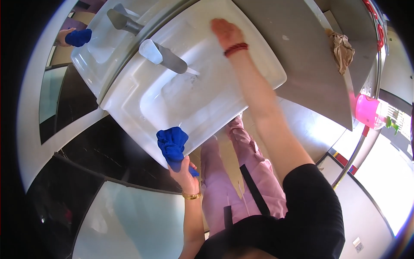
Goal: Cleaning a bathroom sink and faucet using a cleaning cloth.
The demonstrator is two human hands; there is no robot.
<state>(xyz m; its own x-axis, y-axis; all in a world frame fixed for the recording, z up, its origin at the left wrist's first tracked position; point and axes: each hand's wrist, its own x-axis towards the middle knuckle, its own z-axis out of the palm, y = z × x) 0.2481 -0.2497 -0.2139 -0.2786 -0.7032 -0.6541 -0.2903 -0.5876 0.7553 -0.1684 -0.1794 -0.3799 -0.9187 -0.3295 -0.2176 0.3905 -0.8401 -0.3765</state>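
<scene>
A bunched blue cloth [172,144] is gripped in my left hand [186,177], over the near left edge of a white washbasin [202,112]. The cloth's tail pokes out below the fingers. My right hand [227,34] reaches across to the far right part of the basin, palm down on or just over its white surface. Its fingers look stretched out with nothing in them, though they are slightly blurred. Between the two hands stands a grey faucet [172,60], and a thin stream of water appears at its spout.
A mirror [99,56] behind the basin reflects the faucet and cloth. Right of the basin is a grey panel [297,64] with crumpled brown paper [342,52] by its edge. Farther right are a pink bottle [368,111] and a metal pole [351,162]. Black tiles [116,151] cover the left side.
</scene>
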